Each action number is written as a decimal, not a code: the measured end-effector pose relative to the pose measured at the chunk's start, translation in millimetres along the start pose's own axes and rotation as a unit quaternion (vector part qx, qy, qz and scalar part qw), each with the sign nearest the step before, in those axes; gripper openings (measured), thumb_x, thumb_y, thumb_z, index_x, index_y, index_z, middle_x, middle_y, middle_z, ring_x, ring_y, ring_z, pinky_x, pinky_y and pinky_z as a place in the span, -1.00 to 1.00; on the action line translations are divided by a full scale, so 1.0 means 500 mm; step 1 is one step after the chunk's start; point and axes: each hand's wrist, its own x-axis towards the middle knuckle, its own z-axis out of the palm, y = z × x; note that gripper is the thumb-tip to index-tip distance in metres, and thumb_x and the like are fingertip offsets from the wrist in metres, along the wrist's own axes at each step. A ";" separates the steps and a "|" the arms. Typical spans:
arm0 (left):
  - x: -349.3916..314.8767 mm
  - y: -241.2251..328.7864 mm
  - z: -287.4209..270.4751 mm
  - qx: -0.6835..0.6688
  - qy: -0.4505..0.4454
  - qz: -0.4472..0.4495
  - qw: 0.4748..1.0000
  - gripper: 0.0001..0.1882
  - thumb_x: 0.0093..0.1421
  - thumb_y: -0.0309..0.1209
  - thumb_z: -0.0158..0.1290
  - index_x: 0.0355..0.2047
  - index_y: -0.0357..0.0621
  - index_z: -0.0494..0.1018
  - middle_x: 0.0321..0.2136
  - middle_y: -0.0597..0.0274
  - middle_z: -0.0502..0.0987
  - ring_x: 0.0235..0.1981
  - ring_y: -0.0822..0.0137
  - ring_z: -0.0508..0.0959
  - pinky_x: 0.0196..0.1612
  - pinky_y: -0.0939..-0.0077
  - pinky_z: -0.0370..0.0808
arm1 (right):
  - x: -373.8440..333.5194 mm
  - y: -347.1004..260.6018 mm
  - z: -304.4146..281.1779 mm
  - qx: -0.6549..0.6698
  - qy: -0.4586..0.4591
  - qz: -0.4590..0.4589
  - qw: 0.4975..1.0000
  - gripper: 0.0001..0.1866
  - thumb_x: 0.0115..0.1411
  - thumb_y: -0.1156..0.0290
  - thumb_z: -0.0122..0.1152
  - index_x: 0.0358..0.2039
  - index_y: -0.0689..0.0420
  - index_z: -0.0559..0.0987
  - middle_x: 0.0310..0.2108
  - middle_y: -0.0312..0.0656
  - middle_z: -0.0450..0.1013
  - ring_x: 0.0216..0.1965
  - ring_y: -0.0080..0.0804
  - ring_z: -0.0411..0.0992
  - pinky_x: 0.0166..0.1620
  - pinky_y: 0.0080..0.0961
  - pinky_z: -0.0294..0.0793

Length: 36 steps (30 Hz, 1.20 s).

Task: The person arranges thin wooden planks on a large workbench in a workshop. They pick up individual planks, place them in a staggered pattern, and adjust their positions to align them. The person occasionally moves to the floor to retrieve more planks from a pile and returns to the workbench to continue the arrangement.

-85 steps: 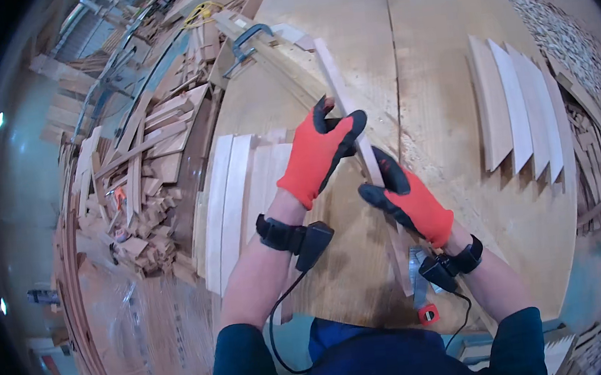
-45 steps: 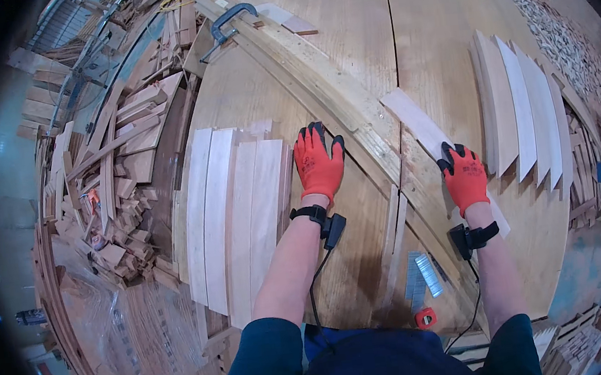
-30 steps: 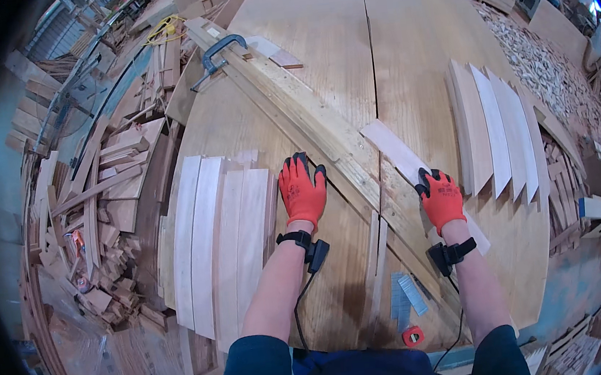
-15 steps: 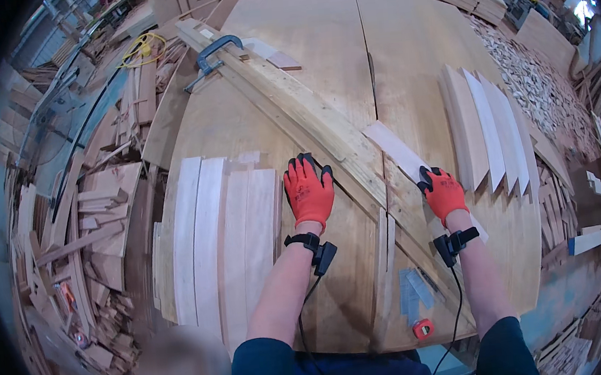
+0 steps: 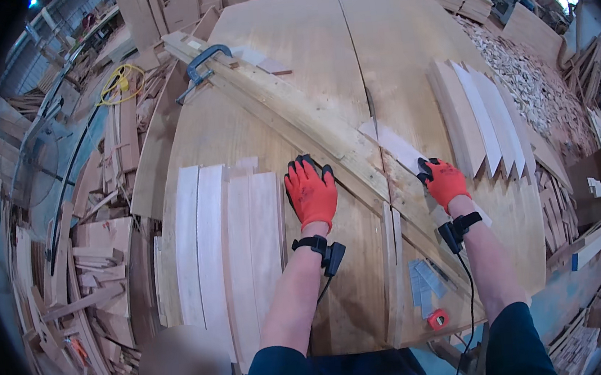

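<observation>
My left hand [image 5: 311, 195], in a red glove with black fingertips, lies flat on the wooden worktable, fingers stretched out. Its fingertips are beside the lower edge of a long diagonal wooden beam [image 5: 309, 125]. Past the beam, my right hand [image 5: 447, 183], gloved the same way, has its fingers bent over a short pale wooden board [image 5: 392, 144]. That board lies at a slant against the beam, partly hidden under the hand. A blue C-clamp [image 5: 196, 61] grips the beam's far end.
Long pale boards [image 5: 208, 247] lie side by side at the left. Curved pieces with pointed ends [image 5: 486, 126] stand at the right. A metal square [image 5: 422, 281] and a red tape measure [image 5: 438, 319] lie near the front edge. Offcuts [image 5: 99, 272] heap up on the left.
The view has shifted slightly. Both hands keep nearly the same places on the table, and the short board has not visibly moved against the beam.
</observation>
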 end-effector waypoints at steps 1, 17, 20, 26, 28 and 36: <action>-0.003 0.000 -0.001 0.002 0.000 0.004 1.000 -0.30 0.34 -0.06 -0.12 0.33 -0.33 0.18 0.31 -0.17 0.24 0.39 -0.04 0.12 0.44 0.07 -0.08 | -0.005 -0.001 0.007 -0.004 0.003 0.005 1.000 -0.49 0.21 0.13 0.24 0.19 -0.14 0.50 0.26 -0.06 0.35 0.21 -0.11 0.36 0.22 -0.21 0.37; 0.007 -0.015 0.003 0.033 0.022 0.043 0.998 -0.34 0.34 -0.13 -0.08 0.27 -0.42 0.23 0.27 -0.22 0.29 0.32 -0.11 0.23 0.40 0.05 0.04 | -0.024 -0.030 -0.013 -0.001 0.064 -0.031 0.997 -0.68 0.15 0.21 0.26 -0.07 -0.07 0.59 -0.05 -0.10 0.49 0.00 -0.12 0.49 -0.05 -0.16 0.55; -0.005 0.013 -0.042 -0.016 -0.050 0.047 0.998 -0.39 0.35 -0.17 -0.07 0.26 -0.38 0.26 0.24 -0.23 0.32 0.29 -0.14 0.26 0.35 0.05 0.11 | -0.030 -0.019 0.025 0.022 0.098 -0.029 0.995 -0.68 0.16 0.23 0.23 -0.06 -0.06 0.60 -0.09 -0.09 0.50 -0.05 -0.10 0.47 -0.10 -0.17 0.55; -0.061 -0.077 0.015 0.054 0.005 0.056 0.997 -0.39 0.39 -0.18 -0.13 0.31 -0.36 0.20 0.27 -0.21 0.28 0.30 -0.14 0.23 0.36 0.07 0.10 | -0.069 -0.039 0.070 0.026 0.053 -0.026 0.998 -0.69 0.20 0.26 0.14 -0.03 -0.11 0.58 -0.06 -0.09 0.49 0.00 -0.11 0.47 -0.10 -0.14 0.53; -0.077 -0.092 0.020 0.071 -0.015 0.057 0.996 -0.37 0.39 -0.18 -0.13 0.33 -0.35 0.17 0.30 -0.20 0.25 0.32 -0.12 0.21 0.39 0.10 0.06 | -0.097 -0.043 0.070 0.033 0.044 -0.005 0.998 -0.70 0.22 0.27 0.12 -0.03 -0.09 0.57 -0.04 -0.09 0.48 0.01 -0.11 0.46 -0.10 -0.13 0.52; -0.184 -0.096 -0.010 0.033 -0.005 0.079 0.996 -0.40 0.37 -0.23 -0.10 0.29 -0.40 0.22 0.25 -0.27 0.30 0.27 -0.14 0.28 0.35 0.11 0.16 | -0.223 -0.014 0.079 -0.006 0.016 -0.014 1.000 -0.72 0.23 0.32 0.10 -0.04 -0.09 0.54 -0.09 -0.13 0.48 -0.03 -0.17 0.47 -0.13 -0.21 0.48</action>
